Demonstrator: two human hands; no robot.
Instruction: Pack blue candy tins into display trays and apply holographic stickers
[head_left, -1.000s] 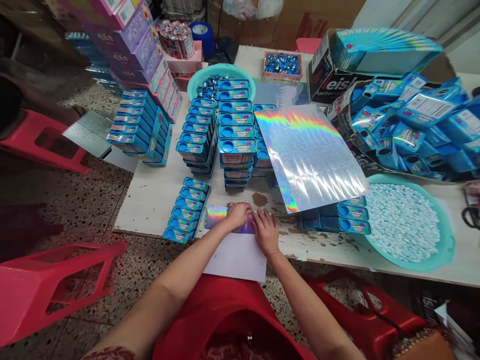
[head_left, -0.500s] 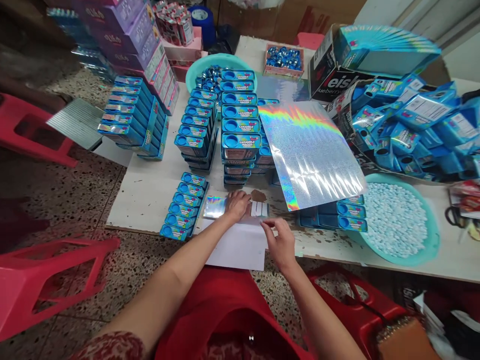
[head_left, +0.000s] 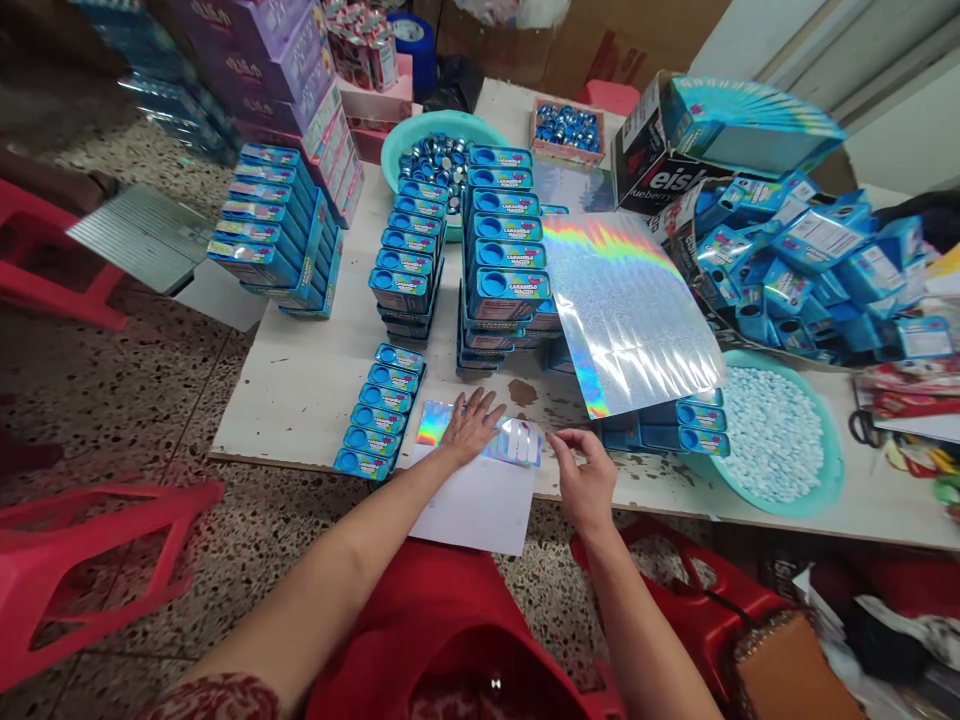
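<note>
My left hand (head_left: 472, 428) lies with its fingers spread on a shiny holographic sheet (head_left: 433, 422) at the table's front edge. White label shapes (head_left: 518, 441) show on the part of the sheet right of that hand. Plain white paper (head_left: 474, 505) extends below, over the edge. Just off the sheet's right end, my right hand (head_left: 587, 478) has thumb and forefinger pinched together; whatever is between them is too small to make out. A row of blue tins (head_left: 379, 412) marked "CARAMELO MACIZO" stands left of the sheet.
More blue tins (head_left: 508, 285) are stacked behind the hands. A large holographic sheet (head_left: 634, 315) rests over tins at the right, beside a basin of pale candies (head_left: 776, 435). An open carton (head_left: 679, 215) holds blue packs. Red stools (head_left: 97, 570) stand around the table.
My left hand's fingers have spread out over the sheet. My right hand has moved slightly right, still pinched. The view has shifted a little.
</note>
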